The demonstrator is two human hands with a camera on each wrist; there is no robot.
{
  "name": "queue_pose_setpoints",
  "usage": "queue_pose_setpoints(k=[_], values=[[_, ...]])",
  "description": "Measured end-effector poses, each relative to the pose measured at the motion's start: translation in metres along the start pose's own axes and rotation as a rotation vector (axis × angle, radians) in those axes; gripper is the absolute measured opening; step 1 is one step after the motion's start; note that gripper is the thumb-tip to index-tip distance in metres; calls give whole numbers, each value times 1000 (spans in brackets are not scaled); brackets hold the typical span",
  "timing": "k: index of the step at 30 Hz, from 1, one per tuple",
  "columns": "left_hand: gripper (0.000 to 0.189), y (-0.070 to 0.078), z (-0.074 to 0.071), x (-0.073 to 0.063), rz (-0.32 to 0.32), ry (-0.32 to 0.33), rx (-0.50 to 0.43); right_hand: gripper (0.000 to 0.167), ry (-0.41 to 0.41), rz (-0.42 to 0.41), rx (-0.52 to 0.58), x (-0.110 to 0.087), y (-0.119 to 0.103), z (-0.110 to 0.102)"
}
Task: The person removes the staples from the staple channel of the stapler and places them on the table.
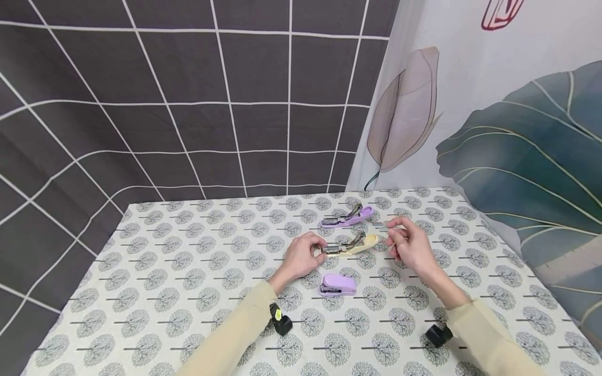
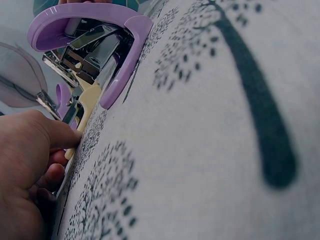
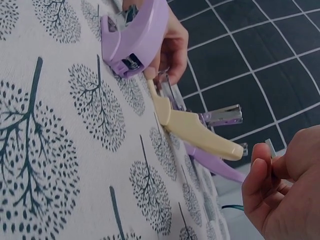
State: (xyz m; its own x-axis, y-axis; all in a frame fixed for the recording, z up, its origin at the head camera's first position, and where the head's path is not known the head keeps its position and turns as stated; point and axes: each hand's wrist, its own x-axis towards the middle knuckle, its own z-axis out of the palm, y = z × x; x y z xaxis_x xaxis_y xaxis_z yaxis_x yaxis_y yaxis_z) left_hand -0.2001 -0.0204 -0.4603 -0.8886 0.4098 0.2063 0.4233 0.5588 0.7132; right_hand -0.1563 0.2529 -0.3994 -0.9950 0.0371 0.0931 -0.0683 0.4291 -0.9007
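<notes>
A cream-yellow stapler (image 1: 348,248) lies opened out on the patterned cloth, its metal magazine exposed and its top cover swung back to the right. My left hand (image 1: 303,254) grips the stapler's left end between thumb and fingers. To the right of the cover, my right hand (image 1: 411,245) is raised and pinches a small grey strip (image 3: 270,146) that looks like a row of staples. Fingers hide most of that strip. Nearer to me sits a closed purple stapler (image 1: 337,284). Behind the yellow one, another purple stapler (image 1: 348,216) lies opened out.
A white cloth (image 1: 197,292) printed with trees covers the table. A dark gridded curtain (image 1: 188,104) hangs behind, and a pale leaf-print curtain (image 1: 451,104) stands at the right. Small black devices are strapped at both wrists.
</notes>
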Motion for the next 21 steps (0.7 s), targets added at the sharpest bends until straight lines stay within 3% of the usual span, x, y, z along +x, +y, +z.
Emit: queue_pose_setpoints(k=[15,21], values=[[24,0,0,0,-5,-2,5,16,-6,15,2,-3,13,-7],[24,0,0,-1,0,-4,3,19,-18,57,-6,-5,18,-8]])
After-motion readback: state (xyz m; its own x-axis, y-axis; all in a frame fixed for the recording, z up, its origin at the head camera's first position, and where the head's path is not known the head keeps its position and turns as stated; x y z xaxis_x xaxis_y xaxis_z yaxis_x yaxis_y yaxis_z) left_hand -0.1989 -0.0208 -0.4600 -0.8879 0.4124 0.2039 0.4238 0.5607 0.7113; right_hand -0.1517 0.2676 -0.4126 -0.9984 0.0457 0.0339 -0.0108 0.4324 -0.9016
